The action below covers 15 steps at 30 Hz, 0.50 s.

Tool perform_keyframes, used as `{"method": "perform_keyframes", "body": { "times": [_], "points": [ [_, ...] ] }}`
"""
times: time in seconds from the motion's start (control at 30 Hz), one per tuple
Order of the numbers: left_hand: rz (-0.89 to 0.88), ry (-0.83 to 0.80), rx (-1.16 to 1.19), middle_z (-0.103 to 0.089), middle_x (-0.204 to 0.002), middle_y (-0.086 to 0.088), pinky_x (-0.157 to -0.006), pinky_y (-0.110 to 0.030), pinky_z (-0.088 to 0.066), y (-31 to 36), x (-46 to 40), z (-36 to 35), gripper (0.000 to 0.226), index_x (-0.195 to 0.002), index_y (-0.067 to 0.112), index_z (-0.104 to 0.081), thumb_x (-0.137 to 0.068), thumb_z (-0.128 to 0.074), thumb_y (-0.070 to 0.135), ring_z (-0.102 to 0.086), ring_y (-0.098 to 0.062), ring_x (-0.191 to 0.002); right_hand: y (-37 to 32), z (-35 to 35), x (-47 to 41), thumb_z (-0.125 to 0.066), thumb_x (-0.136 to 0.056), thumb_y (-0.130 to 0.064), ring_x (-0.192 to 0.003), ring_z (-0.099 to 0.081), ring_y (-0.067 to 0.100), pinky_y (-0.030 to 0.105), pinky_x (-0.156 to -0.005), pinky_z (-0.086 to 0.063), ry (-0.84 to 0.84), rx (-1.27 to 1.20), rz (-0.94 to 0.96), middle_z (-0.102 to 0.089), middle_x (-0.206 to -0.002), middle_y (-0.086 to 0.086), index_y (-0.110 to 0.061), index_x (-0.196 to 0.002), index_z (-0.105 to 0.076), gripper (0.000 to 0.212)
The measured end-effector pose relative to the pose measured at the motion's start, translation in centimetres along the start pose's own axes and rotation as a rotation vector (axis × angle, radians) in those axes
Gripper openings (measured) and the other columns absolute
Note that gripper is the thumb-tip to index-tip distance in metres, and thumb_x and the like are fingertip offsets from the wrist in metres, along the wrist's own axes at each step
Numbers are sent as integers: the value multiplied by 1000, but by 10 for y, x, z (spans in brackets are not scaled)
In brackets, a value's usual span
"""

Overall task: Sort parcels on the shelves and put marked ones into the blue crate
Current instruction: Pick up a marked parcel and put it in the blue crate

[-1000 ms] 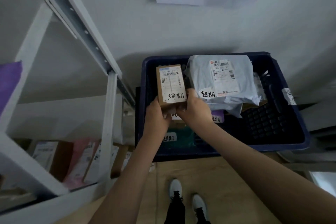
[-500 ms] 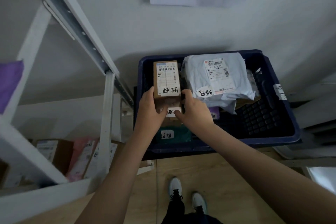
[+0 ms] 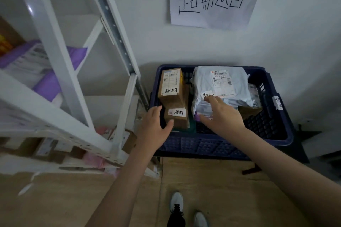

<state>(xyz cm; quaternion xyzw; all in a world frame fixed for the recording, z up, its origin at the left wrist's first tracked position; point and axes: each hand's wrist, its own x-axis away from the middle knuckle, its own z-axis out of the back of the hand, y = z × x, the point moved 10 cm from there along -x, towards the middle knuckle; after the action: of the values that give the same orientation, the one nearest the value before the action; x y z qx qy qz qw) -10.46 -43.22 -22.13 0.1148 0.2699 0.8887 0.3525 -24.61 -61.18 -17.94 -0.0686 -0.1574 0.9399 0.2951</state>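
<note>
Our left hand (image 3: 156, 127) and right hand (image 3: 222, 116) hover spread and empty over the dark blue plastic crate (image 3: 208, 146) at centre frame; the marked brown cardboard box (image 3: 170, 86) lies inside, upper left. We should lift clear without nudging the stack.

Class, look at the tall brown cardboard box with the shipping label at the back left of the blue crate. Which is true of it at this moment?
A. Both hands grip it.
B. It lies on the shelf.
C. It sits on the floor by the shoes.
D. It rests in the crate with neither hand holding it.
D: the brown box rests inside the blue crate, and the open left hand and right hand are both off it.
</note>
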Motion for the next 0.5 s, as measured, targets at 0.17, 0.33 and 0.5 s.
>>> {"method": "perform_keyframes", "body": {
  "times": [0.17, 0.33, 0.5],
  "points": [
    [16, 42, 6, -36, -158, 1, -115, -36, -36, 6, 34, -6, 70, -157, 18, -31, -99, -52, 53, -35, -18, -143, -7, 8, 24, -57, -93, -51, -92, -64, 20, 33, -64, -50, -14, 67, 56, -52, -134, -2, -25, -138, -42, 54],
    [0, 54, 30, -38, -156, 1, -114, -32, -38, 0, 61, -6, 67, -155, 18, -34, -99, -53, 50, -36, -16, -143, -17, 1, 42, -56, -93, -53, -89, -64, 18, 28, -61, -40, -71, 112, 53, -52, -134, -4, -26, -137, -43, 53],
    [-24, 75, 24, -41, -153, 5, -108, -25, -37, -21, 87, 15, 61, -152, 20, -39, -99, -54, 48, -40, -12, -138, -45, 2, 49, -55, -93, -55, -93, -65, 18, 31, -64, -45, -88, 104, 62, -57, -129, -6, -28, -133, -45, 49]
  ]
}}
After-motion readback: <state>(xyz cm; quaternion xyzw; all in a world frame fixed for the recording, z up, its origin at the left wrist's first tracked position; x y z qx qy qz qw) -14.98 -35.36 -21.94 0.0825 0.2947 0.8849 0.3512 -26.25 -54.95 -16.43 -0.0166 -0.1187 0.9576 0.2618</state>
